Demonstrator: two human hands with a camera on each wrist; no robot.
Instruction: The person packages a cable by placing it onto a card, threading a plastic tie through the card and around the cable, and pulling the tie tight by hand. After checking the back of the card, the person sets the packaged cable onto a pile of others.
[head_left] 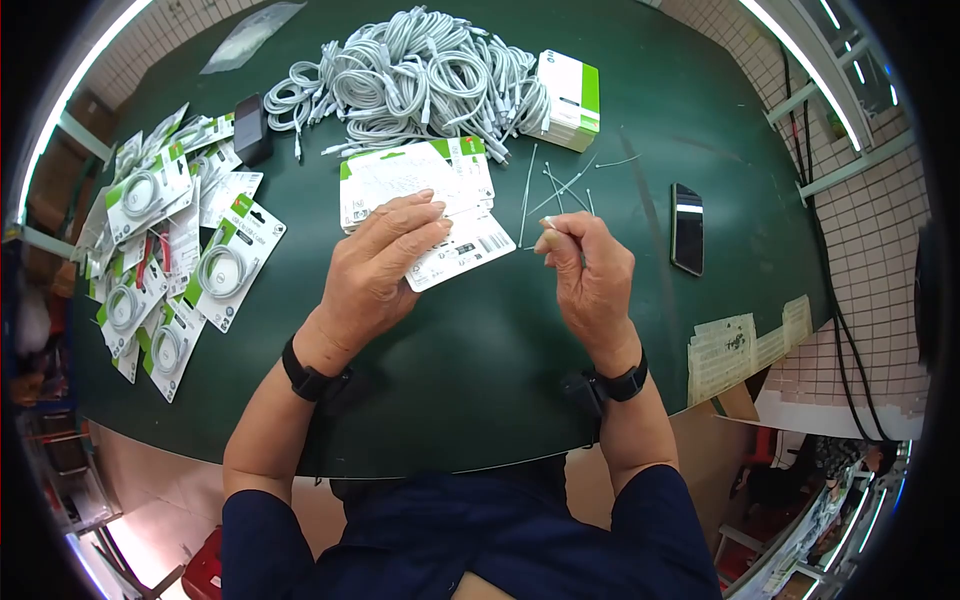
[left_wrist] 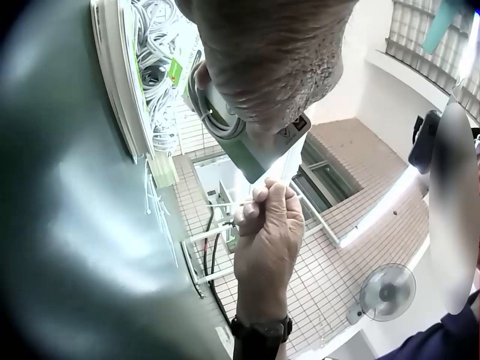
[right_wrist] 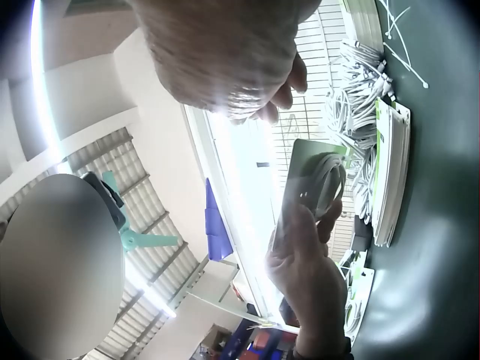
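My left hand [head_left: 378, 258] grips a white and green package card [head_left: 462, 258] by its edge, thumb on one face and fingers on the other. A coiled white cable [right_wrist: 330, 182] lies against the card's far face, as the right wrist view shows. To the right of the card, my right hand [head_left: 597, 270] pinches a thin white cable tie [left_wrist: 225, 204] between thumb and fingertips. Several loose cable ties [head_left: 560, 188] are scattered on the table just beyond that hand. Directly behind the held card sits a stack of similar cards [head_left: 385, 178].
A large heap of coiled white cables [head_left: 410, 80] covers the back of the green table [head_left: 440, 400]. Beside it stands a block of stacked cards [head_left: 568, 95]. Packaged cables [head_left: 225, 270] pile up at left, near a black box [head_left: 252, 130]. A phone [head_left: 688, 230] lies at right.
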